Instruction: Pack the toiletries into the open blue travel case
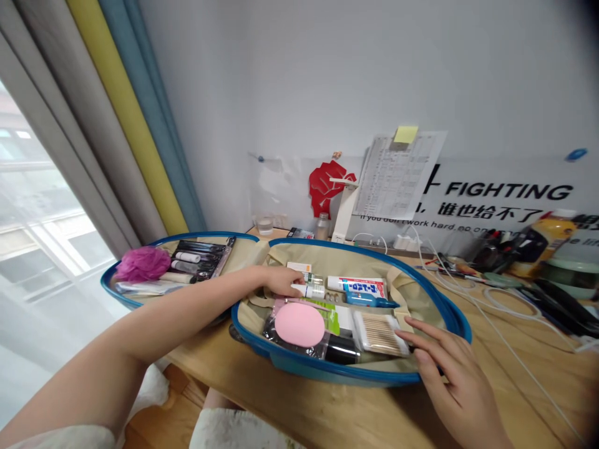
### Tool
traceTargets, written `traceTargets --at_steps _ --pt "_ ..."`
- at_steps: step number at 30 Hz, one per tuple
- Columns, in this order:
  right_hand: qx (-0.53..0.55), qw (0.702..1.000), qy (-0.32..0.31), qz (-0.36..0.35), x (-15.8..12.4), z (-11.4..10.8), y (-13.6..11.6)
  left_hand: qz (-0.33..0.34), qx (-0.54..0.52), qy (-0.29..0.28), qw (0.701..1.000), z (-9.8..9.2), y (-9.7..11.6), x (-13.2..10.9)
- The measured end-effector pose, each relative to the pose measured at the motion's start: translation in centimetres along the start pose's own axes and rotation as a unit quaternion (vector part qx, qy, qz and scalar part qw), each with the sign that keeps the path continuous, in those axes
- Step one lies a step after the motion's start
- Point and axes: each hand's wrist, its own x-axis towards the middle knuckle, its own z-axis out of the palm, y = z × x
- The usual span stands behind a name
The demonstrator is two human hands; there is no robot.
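My left hand (281,280) reaches into the right half of an open blue-rimmed case (322,372), its fingers closed at the end of a small white tube (314,291). My right hand (452,368) is open, fingers spread over the case's right rim, beside a pack of cotton swabs (380,333). Between the hands lie a toothpaste box (367,287), a blue tube (369,300) and a green-and-white packet (331,317). Nearer me are a pink oval case (299,324) and a black cylinder (343,350). Beige straps (399,293) line the inside.
The case's left half holds a purple bath puff (143,264) and a clear pouch of dark items (206,255). Behind stand a glass jar (322,226) and a white lamp (345,209). White cables (505,299) and a yellow bottle (543,243) occupy the desk's right side.
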Motion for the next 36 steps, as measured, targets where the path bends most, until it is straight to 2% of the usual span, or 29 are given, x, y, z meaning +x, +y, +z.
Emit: traceTargets --at_steps 5,10,12,14,16,19,21,23,24,26,28,31,36 --pt "-0.002 1.000 0.010 -0.018 0.2 0.0 -0.1 -0.001 -0.035 -0.007 0.999 0.2 -0.3 0.2" --pt "0.000 1.000 0.007 -0.011 0.0 0.1 0.0 0.016 -0.038 0.017 0.999 -0.3 -0.4 -0.3" --pt "0.001 1.000 0.005 -0.010 -0.1 0.1 0.1 0.025 -0.051 0.044 0.997 -1.2 -0.8 -1.0" --pt "0.002 1.000 0.005 -0.009 -0.1 0.2 0.2 0.033 -0.077 0.096 0.992 -2.5 -1.8 -2.1" --pt "0.003 1.000 0.003 -0.011 -0.2 0.1 0.3 0.030 -0.109 0.165 0.980 -4.0 -3.6 -3.7" --pt "0.002 1.000 -0.006 -0.009 -0.2 0.1 0.4 -0.016 -0.149 0.272 0.950 -5.4 -7.9 -7.0" --pt "0.001 1.000 -0.011 -0.008 -0.2 0.2 0.5 -0.082 -0.155 0.323 0.930 -5.5 -11.4 -9.5" --pt "-0.002 1.000 -0.010 -0.014 -0.2 0.3 0.6 -0.156 -0.141 0.345 0.915 -4.6 -14.9 -11.9" --pt "-0.003 1.000 -0.010 -0.018 -0.3 0.3 0.6 -0.193 -0.118 0.343 0.911 -4.0 -16.6 -13.0" --pt "-0.006 1.000 -0.010 -0.025 -0.3 0.4 0.7 -0.263 -0.042 0.299 0.916 -2.4 -19.3 -14.9" --pt "-0.009 1.000 -0.008 -0.028 -0.3 0.4 0.8 -0.303 0.022 0.252 0.919 -0.7 -21.1 -16.1" --pt "-0.013 0.999 -0.004 -0.030 -0.3 0.4 0.8 -0.314 0.058 0.212 0.924 1.1 -22.3 -16.9" --pt "-0.014 1.000 -0.006 -0.026 -0.5 0.4 0.9 -0.314 0.099 0.153 0.932 2.5 -22.5 -16.6"
